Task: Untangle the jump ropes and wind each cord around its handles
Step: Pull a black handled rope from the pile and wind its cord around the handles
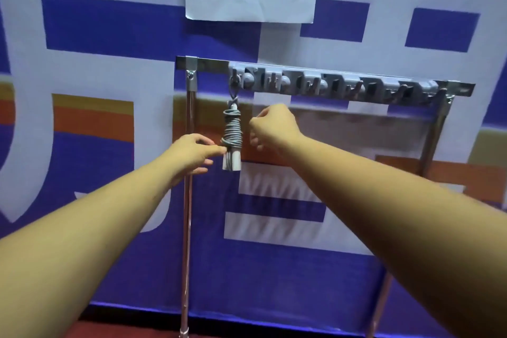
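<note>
Your left hand [192, 153] lay open, straight fingertips touching the bundle of grey cord wound round white plastic handles [232, 140], probably to steady it as it hung from the grey plastic hook rail [329, 82]. Your right hand [274, 126] was curled just beside it, with nothing visible in its grasp.

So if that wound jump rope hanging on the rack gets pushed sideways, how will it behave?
Hanging from one hook by a short loop, the jump rope would probably swing and twist freely. Its tightly wound cord likely keeps the bundle stiff as one piece. The slim white handles suggest it is light.
</note>
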`<act>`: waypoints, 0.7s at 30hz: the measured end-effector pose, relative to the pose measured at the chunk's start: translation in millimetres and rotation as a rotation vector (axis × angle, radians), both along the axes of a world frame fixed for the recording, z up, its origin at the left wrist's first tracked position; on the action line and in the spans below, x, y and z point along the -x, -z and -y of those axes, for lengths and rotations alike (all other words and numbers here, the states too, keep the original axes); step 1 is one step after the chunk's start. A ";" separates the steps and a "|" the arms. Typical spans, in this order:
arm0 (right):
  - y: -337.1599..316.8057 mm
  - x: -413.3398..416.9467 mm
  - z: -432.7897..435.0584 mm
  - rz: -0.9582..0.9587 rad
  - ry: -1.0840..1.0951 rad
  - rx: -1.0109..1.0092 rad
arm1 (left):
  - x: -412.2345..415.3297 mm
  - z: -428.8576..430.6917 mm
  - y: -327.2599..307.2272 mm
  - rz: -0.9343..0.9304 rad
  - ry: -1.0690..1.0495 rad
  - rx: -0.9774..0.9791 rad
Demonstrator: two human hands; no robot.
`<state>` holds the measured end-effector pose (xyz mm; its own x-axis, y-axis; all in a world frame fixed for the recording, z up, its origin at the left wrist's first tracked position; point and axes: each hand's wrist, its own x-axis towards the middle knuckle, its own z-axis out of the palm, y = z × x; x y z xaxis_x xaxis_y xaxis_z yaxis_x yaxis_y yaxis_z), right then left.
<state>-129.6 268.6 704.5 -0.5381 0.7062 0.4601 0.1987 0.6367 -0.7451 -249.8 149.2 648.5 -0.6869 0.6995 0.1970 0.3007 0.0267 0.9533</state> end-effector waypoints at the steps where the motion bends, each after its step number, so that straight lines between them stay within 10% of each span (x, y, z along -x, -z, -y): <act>1: 16.5 -8.6 -1.4 0.008 0.000 0.024 | -1.9 6.8 10.1 0.003 0.016 0.069; 21: 481.7 -251.3 98.2 0.634 0.091 0.645 | -205.2 121.3 397.2 0.134 0.426 0.880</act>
<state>121.8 170.4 222.7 -0.4856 0.7760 -0.4025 0.7217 0.0961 -0.6855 -44.6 27.9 251.3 -0.3219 0.7534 -0.5735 0.3405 0.6573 0.6723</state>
